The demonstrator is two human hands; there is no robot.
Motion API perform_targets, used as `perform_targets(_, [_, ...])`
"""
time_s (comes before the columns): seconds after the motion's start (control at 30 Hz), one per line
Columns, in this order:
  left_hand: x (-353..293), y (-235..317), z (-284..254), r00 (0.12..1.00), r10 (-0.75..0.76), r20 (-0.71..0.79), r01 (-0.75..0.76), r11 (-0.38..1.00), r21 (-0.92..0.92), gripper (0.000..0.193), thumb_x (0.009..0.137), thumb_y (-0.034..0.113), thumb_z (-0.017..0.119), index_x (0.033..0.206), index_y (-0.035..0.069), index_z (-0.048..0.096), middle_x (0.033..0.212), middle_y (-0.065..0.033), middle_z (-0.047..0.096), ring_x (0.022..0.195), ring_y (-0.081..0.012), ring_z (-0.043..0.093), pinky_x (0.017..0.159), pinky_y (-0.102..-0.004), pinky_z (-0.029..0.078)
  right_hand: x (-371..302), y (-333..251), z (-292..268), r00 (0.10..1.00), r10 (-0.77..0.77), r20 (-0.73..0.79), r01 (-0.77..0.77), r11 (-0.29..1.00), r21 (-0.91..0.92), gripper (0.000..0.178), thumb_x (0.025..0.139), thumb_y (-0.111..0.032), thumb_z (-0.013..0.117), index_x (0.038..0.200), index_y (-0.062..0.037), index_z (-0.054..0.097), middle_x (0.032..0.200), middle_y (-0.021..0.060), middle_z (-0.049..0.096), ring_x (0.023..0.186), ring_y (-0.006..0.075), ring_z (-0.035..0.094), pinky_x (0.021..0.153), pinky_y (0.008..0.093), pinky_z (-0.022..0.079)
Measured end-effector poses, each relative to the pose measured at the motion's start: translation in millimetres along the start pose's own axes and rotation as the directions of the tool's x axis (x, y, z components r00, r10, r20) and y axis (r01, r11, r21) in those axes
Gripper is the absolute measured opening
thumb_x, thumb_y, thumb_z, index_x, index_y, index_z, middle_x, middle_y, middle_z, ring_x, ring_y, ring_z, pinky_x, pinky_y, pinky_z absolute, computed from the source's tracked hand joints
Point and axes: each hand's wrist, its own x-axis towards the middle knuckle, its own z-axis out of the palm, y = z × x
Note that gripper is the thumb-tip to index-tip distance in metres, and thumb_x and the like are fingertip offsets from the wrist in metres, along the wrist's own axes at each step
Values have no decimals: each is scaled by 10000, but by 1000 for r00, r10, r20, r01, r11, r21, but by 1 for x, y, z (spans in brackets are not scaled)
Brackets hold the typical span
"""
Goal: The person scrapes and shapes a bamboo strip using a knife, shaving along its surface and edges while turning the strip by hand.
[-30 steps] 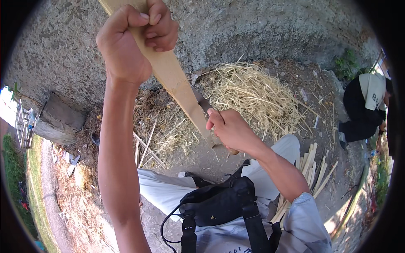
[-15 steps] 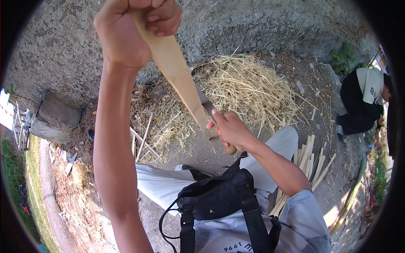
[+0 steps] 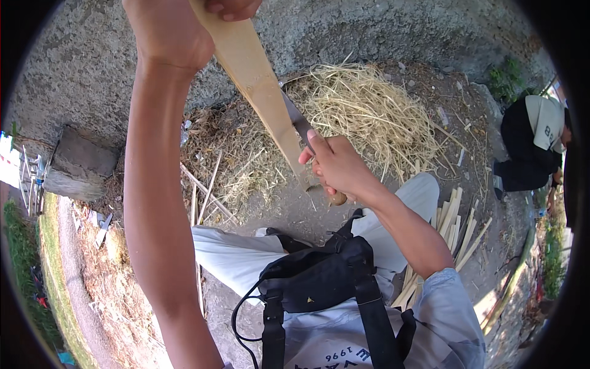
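Grass: green, in a curved band down the far left.
Path: grey, bending alongside, just inward of the grass.
Block: grey, rough, squarish, standing near the foot of the grey wall.
Left hand: raised high, partly cut off by the upper edge; closed around the pale strip, with fingers curled over its right side; thumb out of view.
Thin sticks: lying crossed on littered ground, right of the left forearm.
Pale strip: flat and long, slanting down to the right from the left hand and narrowing toward the lower end; hard to tell whether touching the ground there.
Knife: dark blade laid against the strip's right edge; end of a wooden handle showing below the fist.
Black bag: strapped across the body, below both hands.
Right hand: wrapped firmly around the knife handle, thumb extended along the blade.
Shavings: heaped in a straw-coloured tangle, beyond the right hand.
Cut strips: bundled loosely on the ground, just beside the right trouser leg.
Co-worker: bent over at the far right, in pale top and dark trousers.
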Motion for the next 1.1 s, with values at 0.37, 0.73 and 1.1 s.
perform_targets(0.37, [-2, 1, -1, 1000, -14, 10, 13, 1000, 4, 114, 752, 179, 391, 672, 98, 400, 520, 3, 299, 419, -105, 233, 395, -282, 242, 13, 25, 3, 996, -54, -67, 49, 997, -68, 500, 1018, -354, 383, 777, 21, 610, 469, 27, 447, 340, 148, 445, 370, 318, 373])
perform_targets(0.73, [-10, 6, -4, 998, 7, -68, -5, 1000, 31, 96, 743, 169, 402, 675, 101, 391, 520, 9, 284, 419, -103, 232, 387, -271, 242, 25, 43, 10, 995, -55, -81, 48, 995, -91, 509, 1005, -344, 402, 711, 16, 611, 472, 76, 490, 339, 197, 488, 389, 368, 413])
perform_targets(1.1, [-11, 12, 7, 992, 108, -65, -97, 985, 144, 105, 771, 180, 391, 689, 115, 384, 521, 21, 281, 412, -87, 224, 381, -257, 242, 28, 59, 29, 983, -139, -121, 142, 990, 16, 499, 1008, -341, 424, 687, 7, 581, 465, 36, 445, 328, 146, 434, 358, 311, 351])
